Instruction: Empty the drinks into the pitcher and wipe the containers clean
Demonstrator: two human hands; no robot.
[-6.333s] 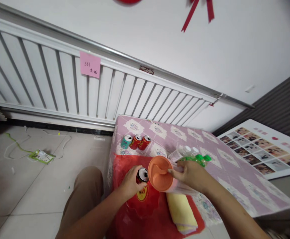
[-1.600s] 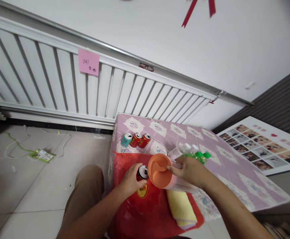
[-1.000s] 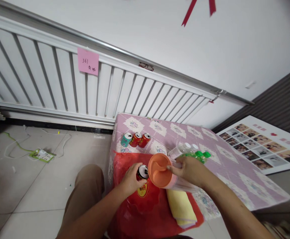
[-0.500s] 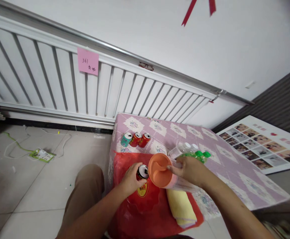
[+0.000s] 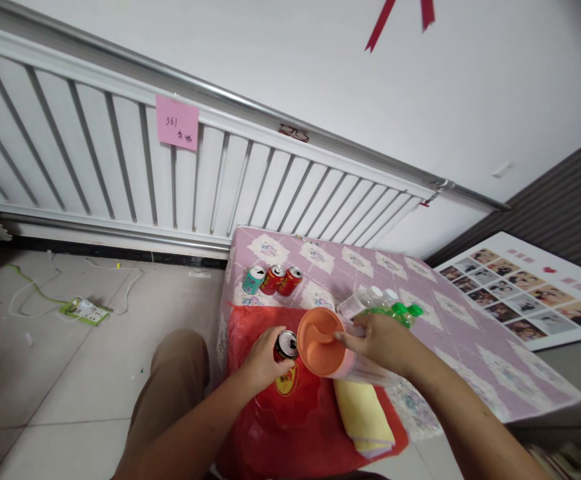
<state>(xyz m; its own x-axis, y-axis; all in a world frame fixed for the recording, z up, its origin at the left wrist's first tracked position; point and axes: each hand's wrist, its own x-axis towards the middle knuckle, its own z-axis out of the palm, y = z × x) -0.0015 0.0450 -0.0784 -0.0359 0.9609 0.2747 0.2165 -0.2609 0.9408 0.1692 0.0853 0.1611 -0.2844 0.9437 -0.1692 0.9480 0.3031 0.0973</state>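
Observation:
My left hand [image 5: 265, 363] is wrapped round a dark drink can [image 5: 287, 345], whose silver top has an open mouth. The can is over the red plastic bag [image 5: 250, 413] with its yellow emblem. My right hand [image 5: 383, 343] grips a clear plastic pitcher [image 5: 365, 370] that lies tilted, its orange lid [image 5: 320, 341] facing left, close beside the can. My right thumb rests on the lid. I cannot make out any liquid. Below the pitcher, a folded yellow cloth [image 5: 365, 420] lies on the red bag.
A teal can [image 5: 254, 281] and two red cans [image 5: 281, 281] stand on the floral-covered table [image 5: 370, 260]. Several bottles with white and green caps [image 5: 399, 309] are behind my right hand. A white radiator [image 5: 210, 173] runs along the wall; a power strip [image 5: 86, 311] lies on the floor.

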